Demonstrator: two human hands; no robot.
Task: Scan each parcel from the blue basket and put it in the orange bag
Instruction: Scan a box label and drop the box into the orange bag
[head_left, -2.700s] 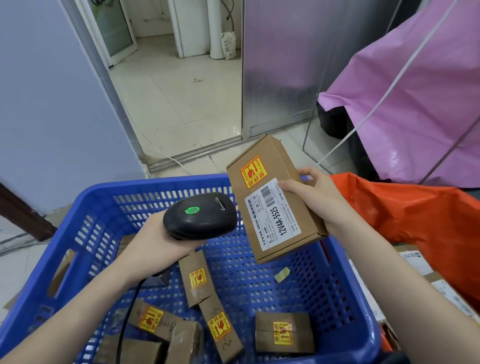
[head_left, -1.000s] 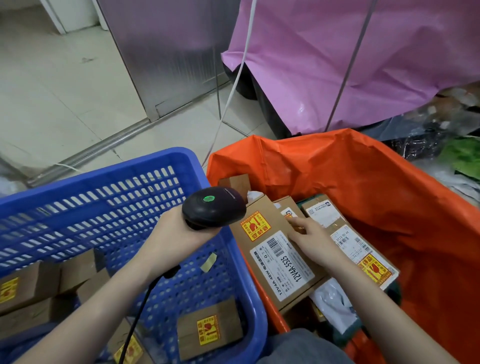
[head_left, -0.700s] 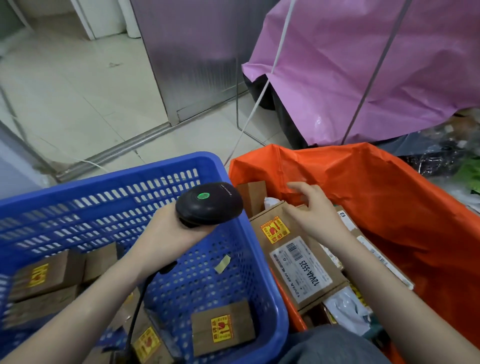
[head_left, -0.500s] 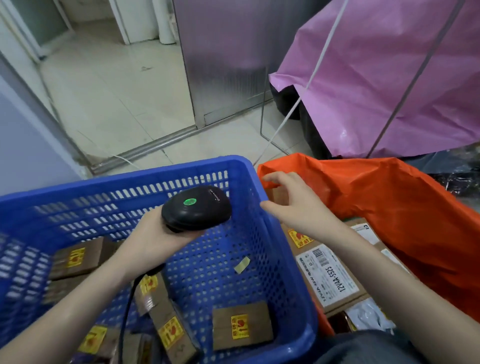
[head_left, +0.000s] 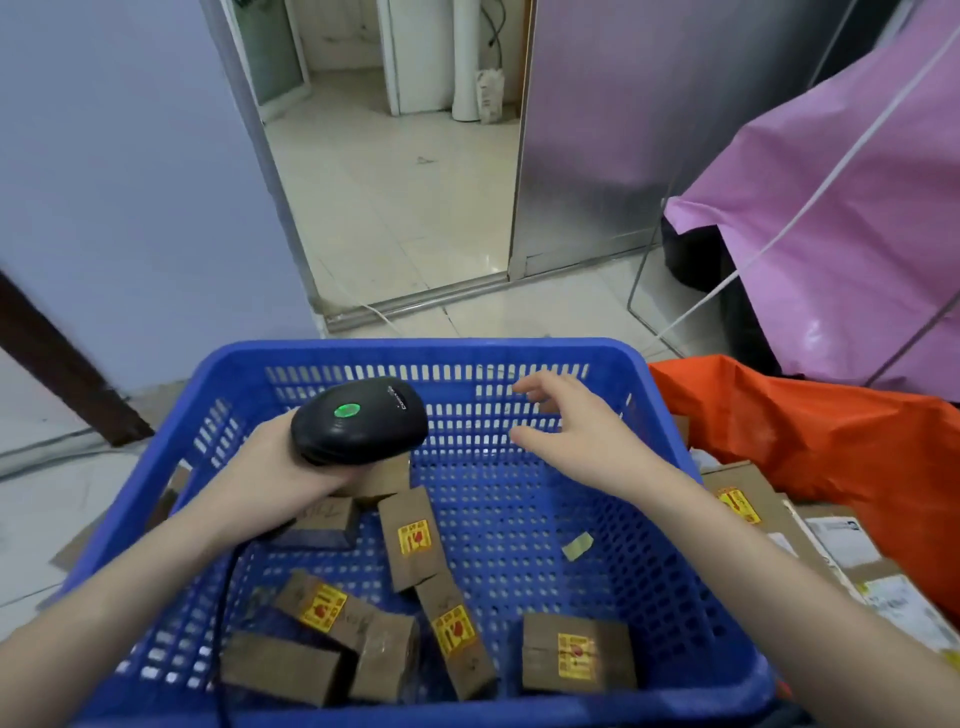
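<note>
The blue basket (head_left: 415, 351) fills the lower middle of the view and holds several small brown parcels with yellow stickers, such as one parcel (head_left: 577, 652) near the front rim. My left hand (head_left: 291, 460) grips a black barcode scanner (head_left: 358, 420) with a green light, held over the basket's back left. My right hand (head_left: 569, 434) hovers empty over the basket's back right, fingers spread. The orange bag (head_left: 810, 431) stands to the right, with a larger brown parcel (head_left: 748, 499) and other labelled parcels inside it.
A pink plastic sheet (head_left: 841, 208) hangs at the back right over dark items. A metal panel (head_left: 613, 130) and an open doorway onto tiled floor (head_left: 395, 197) lie beyond the basket. The scanner's black cable (head_left: 223, 613) runs down into the basket.
My right hand carried the large parcel into the orange bag, let it go, and swung back empty over the blue basket. The view turned left with it.
</note>
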